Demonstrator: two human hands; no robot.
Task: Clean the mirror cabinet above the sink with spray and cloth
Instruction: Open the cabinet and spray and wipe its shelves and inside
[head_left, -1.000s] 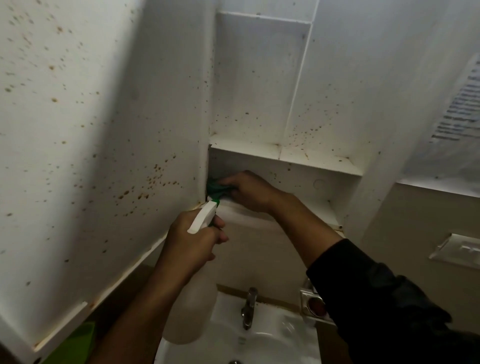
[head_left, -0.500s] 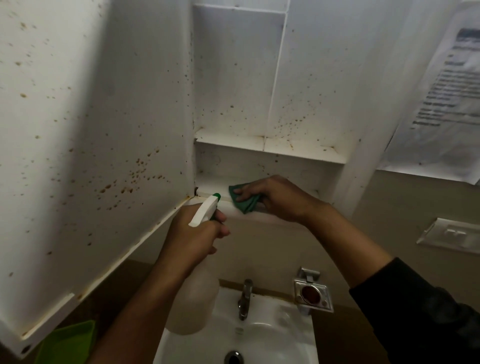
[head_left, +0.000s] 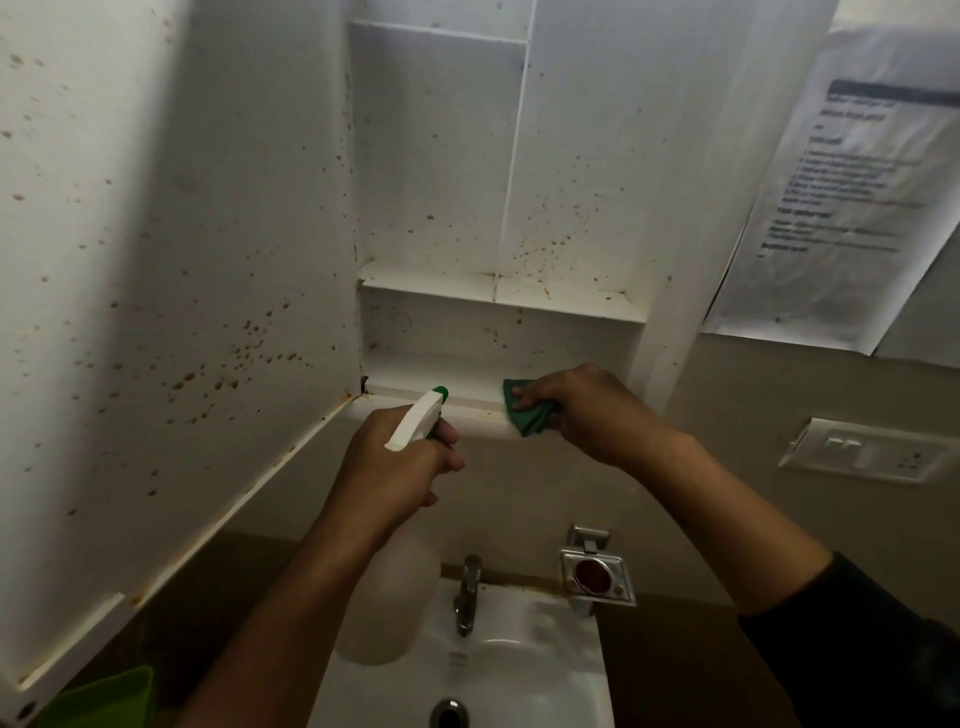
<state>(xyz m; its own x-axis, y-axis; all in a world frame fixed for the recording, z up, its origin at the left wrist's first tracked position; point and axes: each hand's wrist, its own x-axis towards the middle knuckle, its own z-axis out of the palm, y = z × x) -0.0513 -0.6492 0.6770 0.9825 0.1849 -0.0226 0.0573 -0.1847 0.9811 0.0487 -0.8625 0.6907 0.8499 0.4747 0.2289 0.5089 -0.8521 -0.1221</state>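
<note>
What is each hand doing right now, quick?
Left hand: grips the spray bottle by its neck.
Right hand: holds the green cloth on the cabinet's bottom edge.

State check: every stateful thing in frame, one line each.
cabinet door: swung open, brown-spotted
green cloth: pressed on the cabinet's bottom front edge by the right hand
spray bottle: upright, gripped by the left hand
faucet: no water visible

Counted around the sink (head_left: 545, 670): two hands (head_left: 395, 467) (head_left: 587, 410), one spray bottle (head_left: 400, 571), one green cloth (head_left: 527, 413) and one open cabinet (head_left: 498, 312) above it. One tap (head_left: 467, 592) and one drain (head_left: 449, 714) on it; one soap holder (head_left: 597, 571), one switch plate (head_left: 867, 449) and one notice (head_left: 852, 197) right of it.
</note>
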